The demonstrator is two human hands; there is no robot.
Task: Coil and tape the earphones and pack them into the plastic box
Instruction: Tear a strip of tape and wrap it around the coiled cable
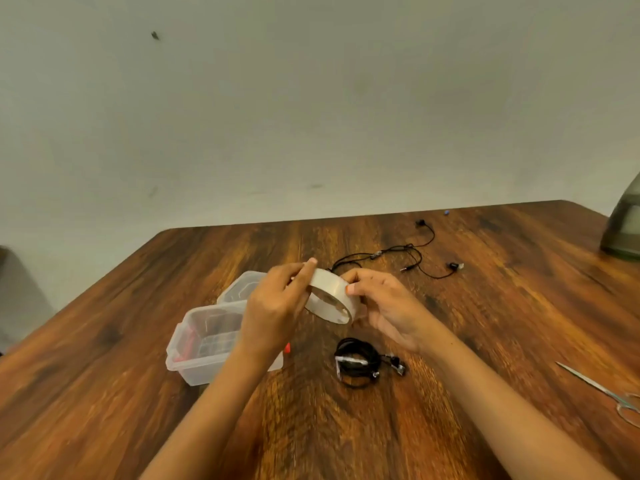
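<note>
A roll of clear tape is held above the table between both hands. My left hand grips its left side with fingers curled over the rim. My right hand pinches its right side, thumb on the outer face. Below the roll, a coiled pair of black earphones with a strip of tape round it lies on the wooden table. A second, uncoiled pair of black earphones lies spread out farther back. The open clear plastic box stands at the left, partly behind my left forearm.
The box's clear lid lies just behind the box. Scissors lie at the right edge of the table. A grey-green object stands at the far right corner. A small red piece shows beside the box.
</note>
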